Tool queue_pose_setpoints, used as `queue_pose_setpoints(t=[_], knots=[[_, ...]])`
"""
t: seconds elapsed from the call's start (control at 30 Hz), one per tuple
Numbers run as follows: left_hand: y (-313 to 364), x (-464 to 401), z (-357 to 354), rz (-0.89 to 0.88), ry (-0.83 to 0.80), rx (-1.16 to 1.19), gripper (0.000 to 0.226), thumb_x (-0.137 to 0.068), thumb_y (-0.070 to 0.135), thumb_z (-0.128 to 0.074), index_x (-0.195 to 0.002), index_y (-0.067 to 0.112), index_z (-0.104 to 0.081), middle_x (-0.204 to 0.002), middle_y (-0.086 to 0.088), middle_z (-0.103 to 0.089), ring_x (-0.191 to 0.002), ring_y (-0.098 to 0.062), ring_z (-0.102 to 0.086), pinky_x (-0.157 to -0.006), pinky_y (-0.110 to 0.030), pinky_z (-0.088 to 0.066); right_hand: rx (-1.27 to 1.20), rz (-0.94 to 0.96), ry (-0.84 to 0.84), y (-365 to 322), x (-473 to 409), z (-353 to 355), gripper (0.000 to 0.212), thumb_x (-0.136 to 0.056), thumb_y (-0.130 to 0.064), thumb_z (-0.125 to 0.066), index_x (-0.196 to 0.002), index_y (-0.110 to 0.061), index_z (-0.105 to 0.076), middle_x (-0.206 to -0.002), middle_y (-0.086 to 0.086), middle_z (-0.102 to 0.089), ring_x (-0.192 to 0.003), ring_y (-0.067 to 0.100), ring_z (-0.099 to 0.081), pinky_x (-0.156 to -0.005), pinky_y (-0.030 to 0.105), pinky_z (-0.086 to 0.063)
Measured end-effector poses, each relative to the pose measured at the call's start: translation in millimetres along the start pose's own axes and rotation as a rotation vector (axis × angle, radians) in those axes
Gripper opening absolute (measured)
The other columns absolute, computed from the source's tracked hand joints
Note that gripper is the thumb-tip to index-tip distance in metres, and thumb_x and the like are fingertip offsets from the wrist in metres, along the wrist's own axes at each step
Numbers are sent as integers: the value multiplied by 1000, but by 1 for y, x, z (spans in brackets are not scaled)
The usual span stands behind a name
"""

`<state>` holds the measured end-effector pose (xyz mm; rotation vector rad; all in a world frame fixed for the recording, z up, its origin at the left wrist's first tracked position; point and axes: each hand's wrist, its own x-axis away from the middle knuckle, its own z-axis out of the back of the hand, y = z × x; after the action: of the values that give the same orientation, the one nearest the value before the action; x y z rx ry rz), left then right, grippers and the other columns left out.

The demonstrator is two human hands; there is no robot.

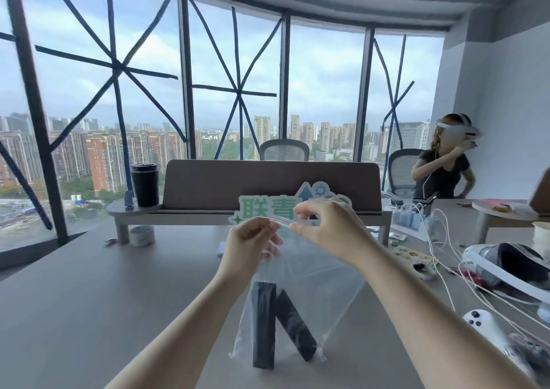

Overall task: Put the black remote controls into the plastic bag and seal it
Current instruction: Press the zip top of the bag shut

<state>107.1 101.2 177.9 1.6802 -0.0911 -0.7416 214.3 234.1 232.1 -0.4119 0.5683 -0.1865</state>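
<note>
A clear plastic bag [315, 281] hangs upright above the grey table [89, 299], held up by its top strip. Two black remote controls stand inside it: one upright [263, 326], the other leaning to the right [297, 326]. My left hand [250, 245] pinches the left end of the bag's red-lined zip strip. My right hand [324, 224] pinches the same strip a little further right. The bag's bottom rests on or just above the table.
A desk shelf [268, 213] with a black cup [145, 184] stands behind the bag, with a green sign [259, 210] before it. White cables [446, 254], a headset [512, 266] and a white controller [482, 326] lie at right. A person sits at the far right [443, 165].
</note>
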Motion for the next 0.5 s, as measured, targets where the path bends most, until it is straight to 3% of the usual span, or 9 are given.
queue_pose_setpoints(t=[0.07, 0.13, 0.37, 0.5], knots=[[4, 1, 1, -14, -3, -18, 14, -88, 11, -61, -84, -2, -67, -62, -3, -66, -49, -17, -58, -50, -24, -46, -22, -20, 11, -2, -7, -7, 15, -84, -40, -70, -88, -27, -76, -88, -10, -74, -90, 14, -66, -87, 44, -55], [7, 3, 4, -25, -2, -32, 14, -87, 11, -61, -84, -2, -66, -63, -4, -67, -49, -16, -59, -49, -21, -47, -26, -25, 22, -5, -10, -9, 16, -84, -37, -71, -74, -24, -74, -73, -9, -72, -78, 13, -67, -79, 45, -58], [20, 4, 9, -45, -12, 21, 14, -87, 12, -62, -85, -2, -66, -60, -7, -67, -47, -20, -61, -45, -23, -47, -86, 13, 14, -15, -17, -4, 15, -82, -32, -74, -74, -19, -77, -70, -5, -74, -64, 10, -63, -75, 43, -59], [30, 0, 9, -83, -26, -37, 11, -87, 12, -62, -79, 7, -69, -63, -3, -68, -52, -19, -62, -51, -28, -49, -62, 38, 2, -26, -19, 4, 16, -84, -31, -74, -75, -19, -77, -68, -6, -71, -54, 1, -54, -69, 29, -52]])
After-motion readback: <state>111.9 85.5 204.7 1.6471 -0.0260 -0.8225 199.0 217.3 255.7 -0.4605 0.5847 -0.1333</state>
